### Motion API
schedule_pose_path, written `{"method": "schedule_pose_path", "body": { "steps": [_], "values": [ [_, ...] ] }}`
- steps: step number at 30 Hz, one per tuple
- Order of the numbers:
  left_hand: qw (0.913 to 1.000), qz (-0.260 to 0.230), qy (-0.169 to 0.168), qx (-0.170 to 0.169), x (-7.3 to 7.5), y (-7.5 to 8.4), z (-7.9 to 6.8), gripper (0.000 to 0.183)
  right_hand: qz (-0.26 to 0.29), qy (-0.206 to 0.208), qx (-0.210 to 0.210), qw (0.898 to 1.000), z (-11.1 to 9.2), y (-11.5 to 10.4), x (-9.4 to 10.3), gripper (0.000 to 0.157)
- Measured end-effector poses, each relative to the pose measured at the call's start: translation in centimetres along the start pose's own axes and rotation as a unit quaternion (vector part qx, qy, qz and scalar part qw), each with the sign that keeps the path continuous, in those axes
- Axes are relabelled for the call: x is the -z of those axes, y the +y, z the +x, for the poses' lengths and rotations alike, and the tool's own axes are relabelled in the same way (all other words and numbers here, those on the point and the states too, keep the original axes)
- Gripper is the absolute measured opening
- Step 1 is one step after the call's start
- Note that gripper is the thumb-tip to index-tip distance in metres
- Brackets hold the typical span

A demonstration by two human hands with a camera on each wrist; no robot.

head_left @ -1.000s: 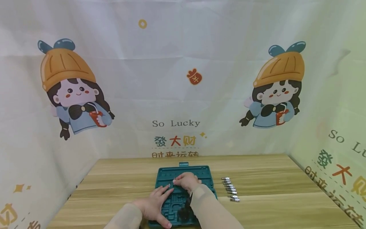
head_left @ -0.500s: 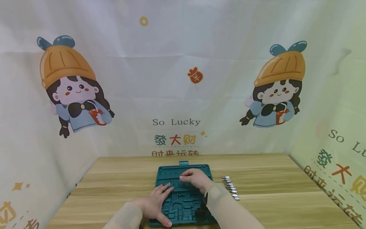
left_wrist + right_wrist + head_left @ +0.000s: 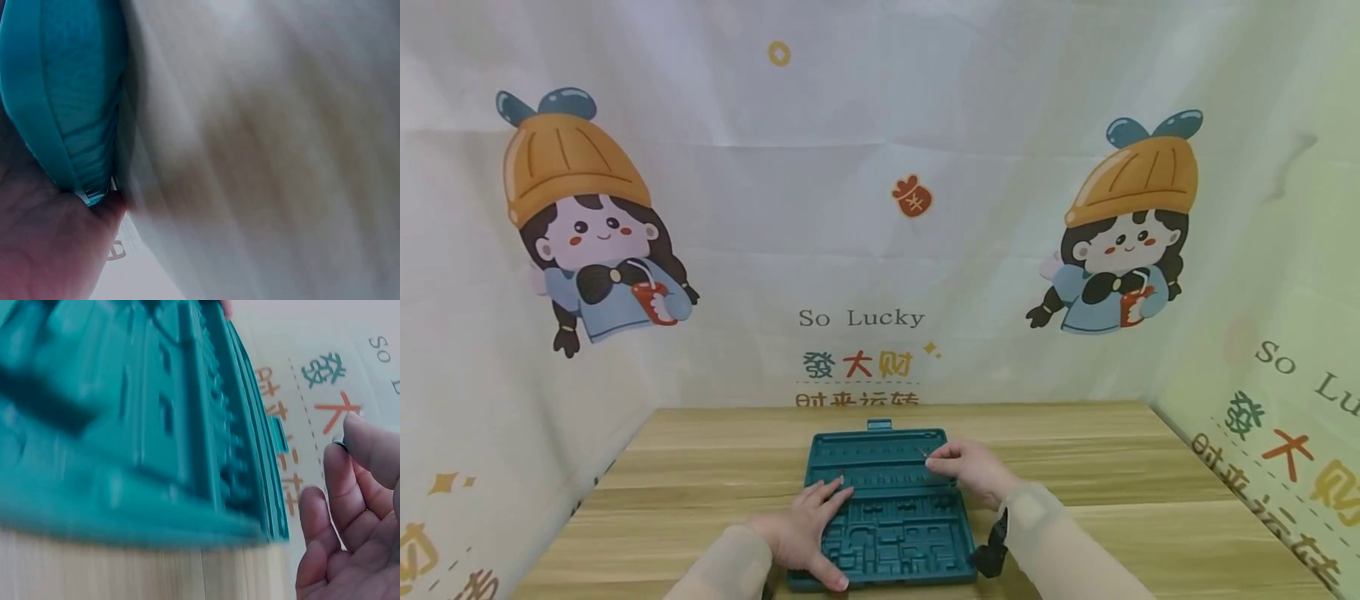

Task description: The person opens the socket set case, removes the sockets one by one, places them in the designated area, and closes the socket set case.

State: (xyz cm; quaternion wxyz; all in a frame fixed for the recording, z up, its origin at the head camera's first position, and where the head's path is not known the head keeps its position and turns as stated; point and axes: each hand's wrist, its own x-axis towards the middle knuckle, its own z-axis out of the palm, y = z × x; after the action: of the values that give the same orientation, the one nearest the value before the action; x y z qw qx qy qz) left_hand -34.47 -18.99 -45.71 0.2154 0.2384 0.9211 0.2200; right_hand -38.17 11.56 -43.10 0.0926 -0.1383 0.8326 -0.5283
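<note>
A dark teal molded case lies unfolded on the table, its many recesses facing up. My left hand rests along its left edge with fingers spread, and in the left wrist view that hand lies against the case's side. Over the right end of the lid, my right hand pinches a small thin piece between thumb and fingertips. Its kind is too small to tell. The right wrist view has the right hand beyond the lid's edge, with thumb and index finger close together.
The wooden table extends on both sides of the case. A printed cloth hangs behind it and along the sides. A black strap mount sits at the right wrist, beside the case's lower right corner.
My right hand has moved right across the lid, uncovering the case's recesses. The row of small metal pieces on the table is now hidden behind it. The left hand has stayed put.
</note>
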Motion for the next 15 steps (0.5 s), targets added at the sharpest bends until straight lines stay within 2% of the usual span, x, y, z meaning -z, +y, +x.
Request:
{"method": "schedule_pose_path", "body": {
  "steps": [9, 15],
  "values": [
    [1.0, 0.002, 0.001, -0.01, 0.0, -0.1, 0.2, 0.11, -0.017, -0.001, 0.015, 1.0, -2.0, 1.5, 3.6, 0.021],
    [0.9999, -0.003, 0.001, -0.011, 0.0, -0.1, 0.0, 0.11, -0.039, 0.003, -0.006, 0.999, -3.4, 2.4, 5.3, 0.02]
  ]
}}
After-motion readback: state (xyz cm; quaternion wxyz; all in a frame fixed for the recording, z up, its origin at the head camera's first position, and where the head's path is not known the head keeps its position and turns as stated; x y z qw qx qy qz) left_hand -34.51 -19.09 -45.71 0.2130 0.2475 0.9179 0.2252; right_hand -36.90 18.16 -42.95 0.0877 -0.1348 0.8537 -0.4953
